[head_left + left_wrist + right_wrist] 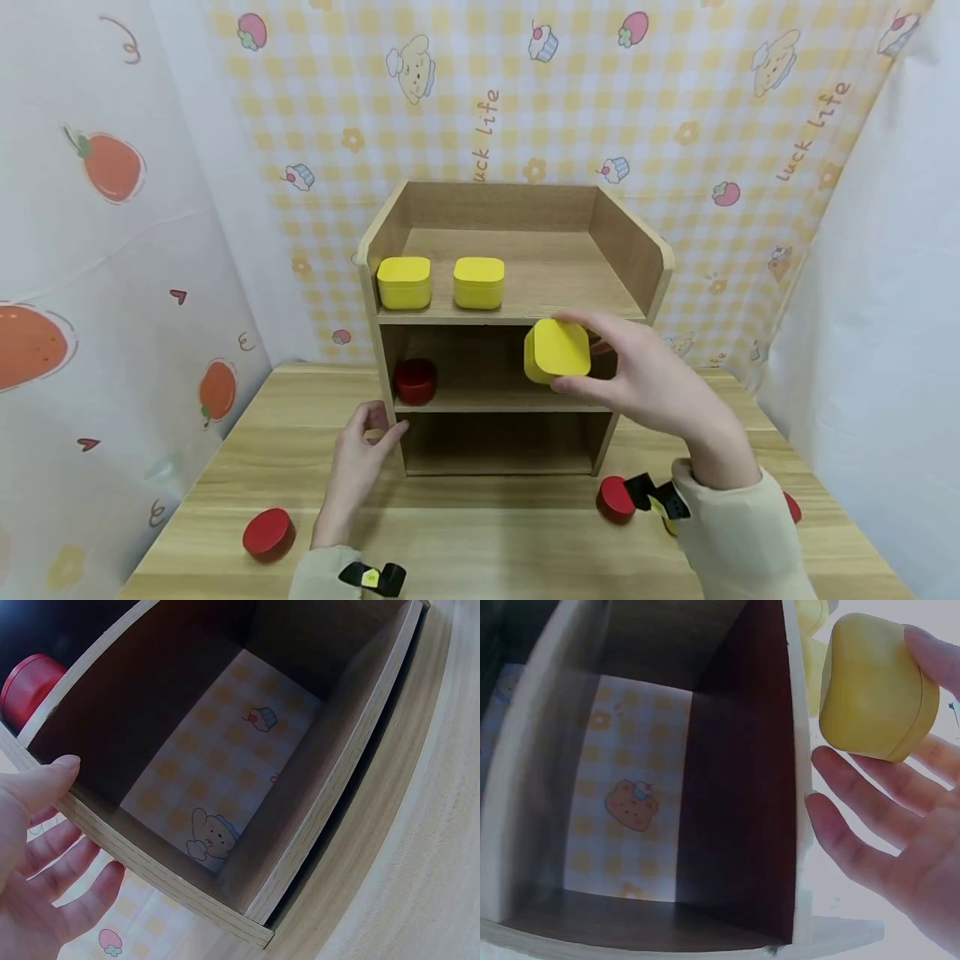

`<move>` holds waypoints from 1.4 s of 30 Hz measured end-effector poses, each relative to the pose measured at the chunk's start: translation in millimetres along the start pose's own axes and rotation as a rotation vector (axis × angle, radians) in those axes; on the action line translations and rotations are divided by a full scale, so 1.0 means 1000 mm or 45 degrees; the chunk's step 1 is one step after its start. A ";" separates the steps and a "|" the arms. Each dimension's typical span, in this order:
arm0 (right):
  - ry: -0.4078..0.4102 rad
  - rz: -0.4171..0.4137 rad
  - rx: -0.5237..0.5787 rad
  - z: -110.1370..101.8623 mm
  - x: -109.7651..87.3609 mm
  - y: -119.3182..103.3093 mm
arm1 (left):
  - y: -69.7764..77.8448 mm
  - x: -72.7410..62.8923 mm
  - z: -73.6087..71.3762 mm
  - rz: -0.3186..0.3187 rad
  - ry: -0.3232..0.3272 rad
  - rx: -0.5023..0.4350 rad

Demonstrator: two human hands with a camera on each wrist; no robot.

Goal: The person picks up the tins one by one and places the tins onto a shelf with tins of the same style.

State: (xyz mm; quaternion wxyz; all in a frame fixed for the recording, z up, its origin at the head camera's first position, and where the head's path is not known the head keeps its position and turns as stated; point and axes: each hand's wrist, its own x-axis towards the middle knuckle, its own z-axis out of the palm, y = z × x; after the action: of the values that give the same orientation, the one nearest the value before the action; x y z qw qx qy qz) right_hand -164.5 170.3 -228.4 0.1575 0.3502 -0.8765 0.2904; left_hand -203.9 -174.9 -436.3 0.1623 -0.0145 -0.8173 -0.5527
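My right hand [651, 379] pinches a yellow rounded-square box [558, 350] between thumb and fingers, in front of the wooden shelf's middle tier. The right wrist view has the same box [874, 686] close to the shelf edge, apart from it. Two similar yellow boxes [404, 283] [478, 283] stand on the top tier, at its left and middle. With the thumb at the inner side and fingers outside, my left hand [356, 458] grips the left side panel of the wooden shelf [521, 319]. A red round tin [416, 382] sits at the left of the middle tier.
On the wooden table, a red round tin [269, 534] lies at the front left and another red tin [616, 500] at the right. Further red and yellow pieces are partly hidden by my right sleeve. Patterned cloth [480, 100] hangs behind the shelf.
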 end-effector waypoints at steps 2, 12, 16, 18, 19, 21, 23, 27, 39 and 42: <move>-0.008 0.005 0.001 -0.004 0.007 -0.001 | -0.001 0.000 0.000 0.004 0.000 -0.001; -0.064 0.088 0.156 -0.017 0.037 0.007 | -0.001 0.000 0.000 0.024 0.005 -0.008; -0.048 0.129 0.153 -0.017 0.047 0.011 | -0.002 0.000 0.001 0.031 0.003 -0.007; -0.061 0.148 0.142 -0.017 0.052 0.014 | -0.002 0.000 0.001 0.030 0.006 -0.006; -0.069 0.155 0.140 -0.018 0.054 0.016 | -0.001 0.000 0.001 0.028 0.008 -0.005; -0.087 0.169 0.167 -0.018 0.057 0.019 | -0.001 -0.001 0.000 0.026 0.009 -0.002; -0.101 0.184 0.218 -0.019 0.060 0.023 | -0.001 -0.001 0.000 0.022 0.007 0.003; -0.106 0.221 0.309 -0.020 0.064 0.028 | -0.001 -0.001 0.000 0.019 0.003 0.005; -0.148 0.245 0.290 -0.017 0.072 0.046 | -0.001 -0.001 0.000 0.009 -0.003 -0.002; -0.153 0.243 0.297 -0.016 0.073 0.048 | -0.001 -0.001 0.000 0.010 -0.001 -0.002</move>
State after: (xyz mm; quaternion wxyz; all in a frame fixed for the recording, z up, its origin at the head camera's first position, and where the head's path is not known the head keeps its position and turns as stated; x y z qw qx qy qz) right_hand -248.8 170.5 -200.3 0.0349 0.2980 -0.8740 0.3823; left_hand -203.5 -175.3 -437.7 0.1642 -0.0181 -0.8170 -0.5525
